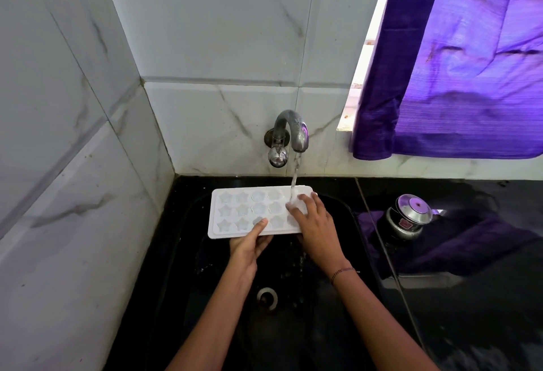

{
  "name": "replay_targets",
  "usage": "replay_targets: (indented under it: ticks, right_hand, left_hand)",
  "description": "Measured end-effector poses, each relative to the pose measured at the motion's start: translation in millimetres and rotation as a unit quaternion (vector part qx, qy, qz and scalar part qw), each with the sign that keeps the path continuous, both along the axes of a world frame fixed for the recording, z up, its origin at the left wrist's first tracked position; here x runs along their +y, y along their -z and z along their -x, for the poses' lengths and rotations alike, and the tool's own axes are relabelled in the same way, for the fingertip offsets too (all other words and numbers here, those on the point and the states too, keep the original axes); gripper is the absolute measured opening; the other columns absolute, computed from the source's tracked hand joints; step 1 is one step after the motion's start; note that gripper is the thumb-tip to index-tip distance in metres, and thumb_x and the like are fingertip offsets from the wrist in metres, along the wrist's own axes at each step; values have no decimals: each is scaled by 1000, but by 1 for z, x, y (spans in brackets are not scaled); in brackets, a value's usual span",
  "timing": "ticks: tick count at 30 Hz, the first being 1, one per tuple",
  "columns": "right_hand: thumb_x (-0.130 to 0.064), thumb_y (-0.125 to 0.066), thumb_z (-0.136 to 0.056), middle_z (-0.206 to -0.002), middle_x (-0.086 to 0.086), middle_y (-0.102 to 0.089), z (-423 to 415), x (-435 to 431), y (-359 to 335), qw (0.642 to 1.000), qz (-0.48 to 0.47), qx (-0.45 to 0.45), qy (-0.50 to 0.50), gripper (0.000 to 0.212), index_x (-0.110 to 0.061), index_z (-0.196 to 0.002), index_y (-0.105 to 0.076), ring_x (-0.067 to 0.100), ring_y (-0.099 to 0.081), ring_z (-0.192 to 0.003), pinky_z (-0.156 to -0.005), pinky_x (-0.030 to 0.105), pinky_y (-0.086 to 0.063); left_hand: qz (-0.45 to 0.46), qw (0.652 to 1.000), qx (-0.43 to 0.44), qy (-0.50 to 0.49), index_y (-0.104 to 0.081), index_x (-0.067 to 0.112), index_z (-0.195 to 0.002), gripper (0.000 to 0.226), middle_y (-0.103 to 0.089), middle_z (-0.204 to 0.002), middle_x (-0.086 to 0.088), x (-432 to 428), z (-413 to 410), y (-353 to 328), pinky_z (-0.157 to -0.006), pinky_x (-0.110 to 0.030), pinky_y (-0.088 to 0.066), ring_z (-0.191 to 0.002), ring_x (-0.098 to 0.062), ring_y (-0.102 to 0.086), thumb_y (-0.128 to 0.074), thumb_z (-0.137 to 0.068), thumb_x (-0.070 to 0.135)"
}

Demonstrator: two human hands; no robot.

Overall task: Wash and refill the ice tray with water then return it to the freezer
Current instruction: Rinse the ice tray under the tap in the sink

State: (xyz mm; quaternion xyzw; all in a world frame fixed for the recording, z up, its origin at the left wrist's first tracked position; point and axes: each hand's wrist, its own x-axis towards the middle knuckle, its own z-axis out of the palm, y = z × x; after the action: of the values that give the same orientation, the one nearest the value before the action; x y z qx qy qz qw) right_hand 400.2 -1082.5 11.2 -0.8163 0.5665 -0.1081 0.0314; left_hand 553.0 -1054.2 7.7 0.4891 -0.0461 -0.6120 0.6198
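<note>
Rinsing one ice tray (235, 212), two hands, left hand (249, 245), right hand (314, 223)

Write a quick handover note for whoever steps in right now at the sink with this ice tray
Left hand: grips the near edge of the ice tray, thumb on top.
Right hand: fingers spread flat on the tray's right end, under the water stream.
Tray: held level over the black sink, tap running.
Done: tray is at the sink, water hitting it.
Left: finish washing, fill the cells, shut the tap, carry to the freezer, which is out of view.

red label on metal canister (407, 223), wording too blurred to read
</note>
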Motion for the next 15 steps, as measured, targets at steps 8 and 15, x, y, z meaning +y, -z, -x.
replay_targets:
  ticks: [8, 15]
  right_hand:
    - [-14, -84, -58, -131, 18, -50, 3, -8, 1, 999, 36, 25, 18, 65, -15, -116, -55, 40, -46, -124, -73, 46, -56]
    - [-18, -75, -70, -142, 12, -37, -4, -10, -3, 999, 29, 30, 2, 64, -22, -129, -50, 34, -35, -128, -86, 43, -48]
  left_hand:
    - [2, 1000, 20, 16, -57, 8, -113, 31, -67, -95, -9, -5, -22, -2, -53, -28, -58, -69, -17, -70, -66, -83, 7]
    - [-10, 1000, 16, -19, -62, 4, -106, 28, -67, -95, -8, 0, -26, 7, -56, -26, -59, -79, -18, -67, -68, -79, 0]
